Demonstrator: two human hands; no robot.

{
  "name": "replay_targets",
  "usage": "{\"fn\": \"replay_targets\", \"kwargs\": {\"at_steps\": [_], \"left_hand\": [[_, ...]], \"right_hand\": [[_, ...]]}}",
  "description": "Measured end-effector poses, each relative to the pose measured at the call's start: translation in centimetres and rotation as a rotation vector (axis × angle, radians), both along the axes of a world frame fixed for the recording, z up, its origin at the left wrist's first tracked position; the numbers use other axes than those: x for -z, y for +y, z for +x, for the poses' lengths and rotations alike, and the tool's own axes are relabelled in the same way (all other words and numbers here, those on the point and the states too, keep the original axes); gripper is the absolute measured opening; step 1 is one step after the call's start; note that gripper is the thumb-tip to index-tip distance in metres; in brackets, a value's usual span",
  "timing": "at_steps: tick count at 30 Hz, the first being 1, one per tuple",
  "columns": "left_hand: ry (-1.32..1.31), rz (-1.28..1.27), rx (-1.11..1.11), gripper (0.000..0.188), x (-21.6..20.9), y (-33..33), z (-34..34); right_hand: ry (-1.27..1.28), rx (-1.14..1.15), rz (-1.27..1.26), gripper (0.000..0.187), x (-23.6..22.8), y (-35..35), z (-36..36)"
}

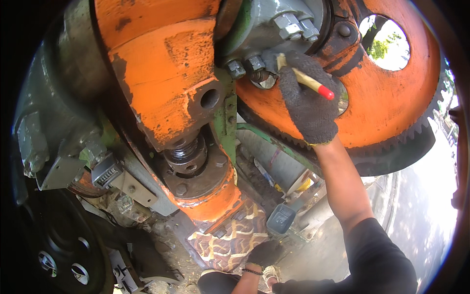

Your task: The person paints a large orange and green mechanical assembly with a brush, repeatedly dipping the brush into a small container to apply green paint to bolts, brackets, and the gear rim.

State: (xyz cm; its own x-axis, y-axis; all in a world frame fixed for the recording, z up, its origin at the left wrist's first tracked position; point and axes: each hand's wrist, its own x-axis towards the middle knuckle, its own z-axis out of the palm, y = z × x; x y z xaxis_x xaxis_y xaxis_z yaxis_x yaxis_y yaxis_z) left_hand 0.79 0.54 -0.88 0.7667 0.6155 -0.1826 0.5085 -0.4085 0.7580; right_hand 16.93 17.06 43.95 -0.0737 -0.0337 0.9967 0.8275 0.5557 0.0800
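A dark knitted glove covers my right hand (pixel 308 93), which is closed round a paintbrush (pixel 307 81). The brush has a pale wooden handle with a red end. Its head lies against a grey-painted flange, beside a hex bolt (pixel 256 62). The bristles are partly hidden by the gloved fingers. Grey, wet-looking paint covers the machine housing (pixel 267 24) and its bolts. Low in the view, my left hand (pixel 265 253), also in a dark glove, is nearest to a small grey tub (pixel 281 219). Its fingers are not clear, so whether it grips the tub cannot be made out.
A large orange gear wheel (pixel 391 103) with holes and a toothed rim stands to the right. An orange machine arm (pixel 161 63) and a threaded screw (pixel 186 154) fill the centre. A black wheel (pixel 54 250) is at lower left. Patterned cloth (pixel 230 245) lies below.
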Motion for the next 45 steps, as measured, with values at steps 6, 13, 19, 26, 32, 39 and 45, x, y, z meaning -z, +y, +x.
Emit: {"fn": "replay_targets", "kwargs": {"at_steps": [6,13,19,26,32,39,45], "left_hand": [[0.045,-0.016,0.004,0.049,-2.8,0.6,0.2],[-0.054,0.031,0.019,0.052,0.9,0.7,0.3],[0.005,0.000,0.032,0.052,-2.0,1.2,-0.5],[0.033,-0.007,-0.020,0.047,-5.1,1.5,-0.9],[0.024,0.011,-0.022,0.047,-4.0,2.1,-1.3],[0.057,-0.065,-0.041,0.050,-6.9,2.0,-1.6],[0.028,-0.060,-0.081,0.048,-7.3,2.1,-2.2]], "right_hand": [[-0.001,0.053,-0.082,0.024,-0.7,-5.0,-0.5],[-0.262,0.176,-0.018,0.022,-1.3,-4.0,-1.9],[-0.056,0.170,-0.172,0.020,-2.1,-1.2,-1.3],[-0.015,-0.033,-0.268,0.017,-4.2,-6.1,-2.9],[-0.136,0.181,-0.207,0.025,-2.8,-5.7,-2.4],[-0.113,0.239,-0.226,0.019,-3.8,-3.3,-1.8],[-0.258,0.323,-0.131,0.028,-4.7,-7.4,-3.3]]}}
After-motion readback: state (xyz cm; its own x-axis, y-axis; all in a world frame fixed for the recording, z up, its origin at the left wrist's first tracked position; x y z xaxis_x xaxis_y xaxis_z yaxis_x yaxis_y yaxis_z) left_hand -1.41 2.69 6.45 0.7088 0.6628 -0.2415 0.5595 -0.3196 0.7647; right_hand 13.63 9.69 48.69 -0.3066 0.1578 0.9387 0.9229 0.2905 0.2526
